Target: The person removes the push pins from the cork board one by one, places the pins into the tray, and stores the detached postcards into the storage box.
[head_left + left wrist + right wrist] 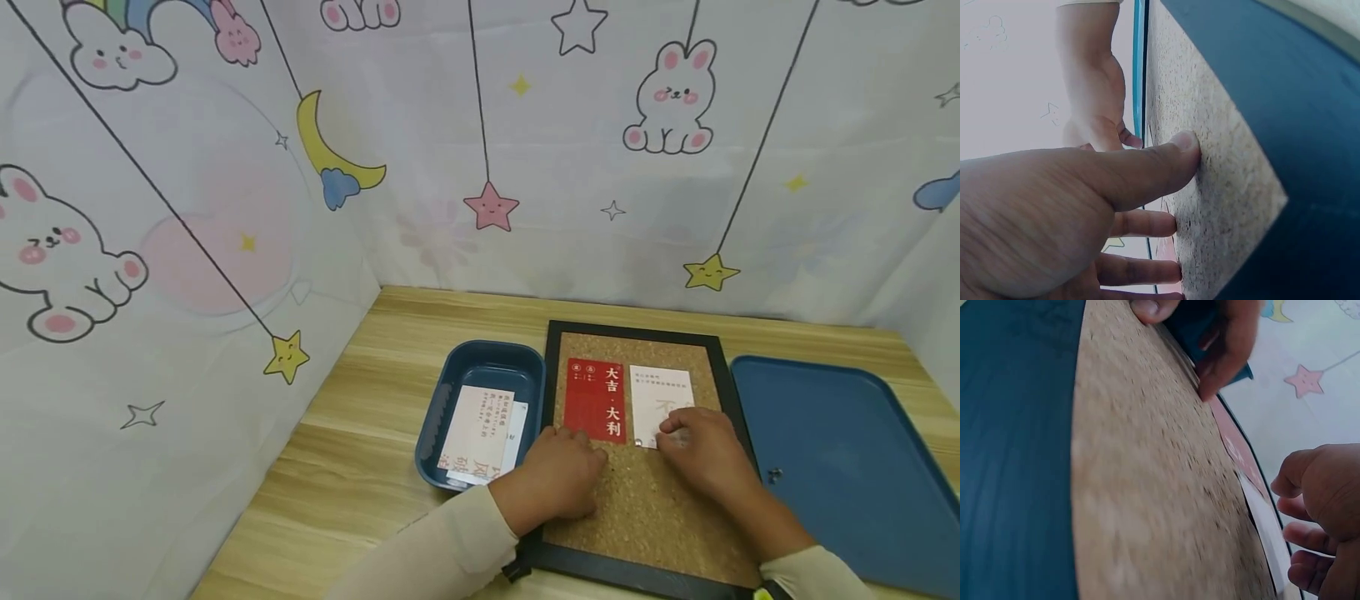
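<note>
A framed corkboard [637, 517] lies on the table. On it, a red card [592, 400] with white characters lies beside a white card [652, 385]. A small silver pin [638, 443] sits at the white card's lower left. My right hand [708, 450] is over that card's lower right part, covering the corner. Loosely bent fingers [1304, 534] show in the right wrist view, with nothing visible between them. My left hand [558, 475] rests its fingertips on the cork by the red card's lower edge, thumb [1179, 150] apart from the other fingers.
Left of the board stands a blue tray [536, 367] holding loose printed cards [476, 421]. To the right lies a larger flat blue tray [840, 450] with a few small metal pins [775, 475]. A patterned curtain [585, 250] hangs behind the table.
</note>
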The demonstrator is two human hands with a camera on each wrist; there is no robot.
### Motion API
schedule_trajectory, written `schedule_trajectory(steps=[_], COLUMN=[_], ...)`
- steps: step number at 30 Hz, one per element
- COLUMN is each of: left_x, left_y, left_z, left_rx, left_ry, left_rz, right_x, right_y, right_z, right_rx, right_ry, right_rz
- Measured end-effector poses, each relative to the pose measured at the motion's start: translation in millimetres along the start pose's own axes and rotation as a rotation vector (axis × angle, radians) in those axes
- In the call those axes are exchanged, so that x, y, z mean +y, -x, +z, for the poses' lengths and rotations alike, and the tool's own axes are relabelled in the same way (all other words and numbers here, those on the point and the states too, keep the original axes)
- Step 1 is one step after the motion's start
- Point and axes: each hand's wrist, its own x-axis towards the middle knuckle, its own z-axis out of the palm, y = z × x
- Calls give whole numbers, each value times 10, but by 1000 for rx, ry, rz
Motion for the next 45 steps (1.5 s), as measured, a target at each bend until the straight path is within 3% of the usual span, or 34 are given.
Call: schedule_trajectory(steps=[7, 12, 22, 30, 38, 45], left_x=[-7, 0, -3, 1, 3, 5], left_y=[13, -9, -9, -9, -16, -24], left_z=[-16, -5, -5, -22, -22, -22], left_rx=[-12, -22, -13, -17, -16, -23], left_ry=[13, 2, -2, -14, -26, -35], left_rz=[-11, -5, 3, 8, 17, 14], right_x=[-159, -197, -242, -291, -390, -399], right_y=[-110, -165, -220, -240, -240, -242], right_z=[164, 243, 322, 361, 328, 333], right_rx=[-16, 3, 5, 0, -40, -17], right_ry=[25, 28, 20, 6, -43, -84], right_rz=[-31, -73, -79, -27, 88, 130])
